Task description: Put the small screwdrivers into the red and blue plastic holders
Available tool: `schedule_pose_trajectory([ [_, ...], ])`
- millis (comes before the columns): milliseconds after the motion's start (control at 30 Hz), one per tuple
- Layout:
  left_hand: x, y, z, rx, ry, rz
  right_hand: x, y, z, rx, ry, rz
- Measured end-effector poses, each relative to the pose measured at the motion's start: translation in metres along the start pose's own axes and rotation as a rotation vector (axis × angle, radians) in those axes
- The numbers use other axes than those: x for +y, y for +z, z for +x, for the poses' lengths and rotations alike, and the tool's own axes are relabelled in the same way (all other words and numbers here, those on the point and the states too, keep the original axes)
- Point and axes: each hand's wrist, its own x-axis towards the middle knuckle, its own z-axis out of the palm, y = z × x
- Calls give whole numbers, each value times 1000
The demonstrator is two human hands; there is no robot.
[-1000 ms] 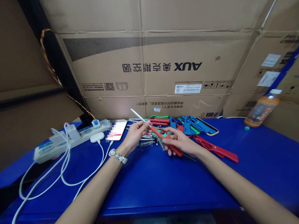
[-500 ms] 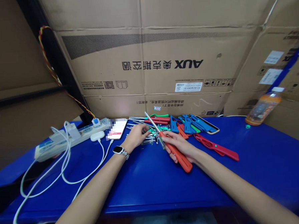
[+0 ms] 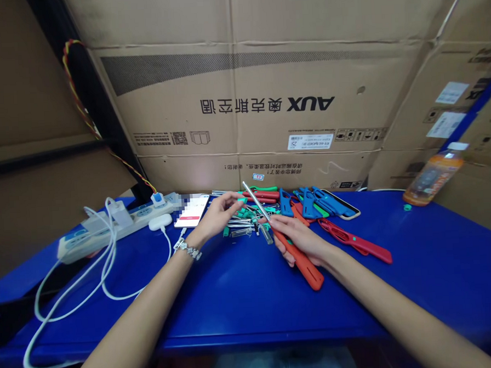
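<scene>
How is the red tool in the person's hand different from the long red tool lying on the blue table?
The red-handled tool with the metal rod is gripped in the right hand, tilted, rod pointing up and away; the long red plastic tool lies flat on the blue table, untouched. The held one shows a shiny metal rod; the lying one shows only red plastic with a small green spot. Both are red and slim.
</scene>
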Motion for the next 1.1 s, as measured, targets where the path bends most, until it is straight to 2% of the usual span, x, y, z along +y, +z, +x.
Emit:
schedule_pose_trajectory([
  [100,6,1,-1,107,-95,-385,0,-3,-1,-43,-1,-50],
  [200,11,3,-2,167,-118,-577,1,-5,-1,-78,6,-61],
  [367,16,4,-3,154,-100,-611,1,-4,0,-105,28,-53],
  [567,16,12,-5,65,-78,-566,3,1,-1,-107,31,-75],
  [767,15,13,-4,59,-136,-713,6,6,-1,-97,-16,-61],
  [900,18,14,-6,40,-151,-781,3,9,-2,-154,-5,26],
  [1000,24,26,-11,-61,-168,-781,0,11,-1,-167,8,132],
  [1100,27,45,-15,-156,-211,-787,-2,12,3,-91,-13,208],
])
